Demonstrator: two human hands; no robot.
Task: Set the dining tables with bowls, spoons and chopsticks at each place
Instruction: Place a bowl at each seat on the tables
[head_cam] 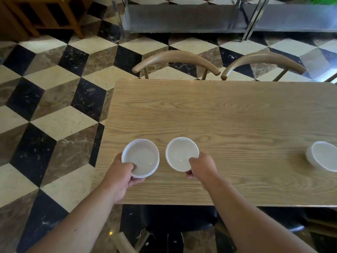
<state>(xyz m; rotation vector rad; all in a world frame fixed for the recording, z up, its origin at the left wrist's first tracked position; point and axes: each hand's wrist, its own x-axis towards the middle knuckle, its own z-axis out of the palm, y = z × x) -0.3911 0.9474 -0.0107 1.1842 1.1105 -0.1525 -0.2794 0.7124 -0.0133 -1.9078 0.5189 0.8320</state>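
Toward the counter's (218,110) right edge, a third bowl (322,156) is cropped. Left hand (122,176) pinches the left bowl (144,154), right hand (202,167) the middle bowl (179,152).

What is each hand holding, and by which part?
Left hand: left bowl, at its near rim. Right hand: right bowl, near rim too.

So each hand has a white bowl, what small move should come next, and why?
Probably reach the right hand forward and set the right bowl down before the left chair: that side of the table shows no bowl, while a third bowl sits at the near right. The left hand holds the left bowl over the near-left place.
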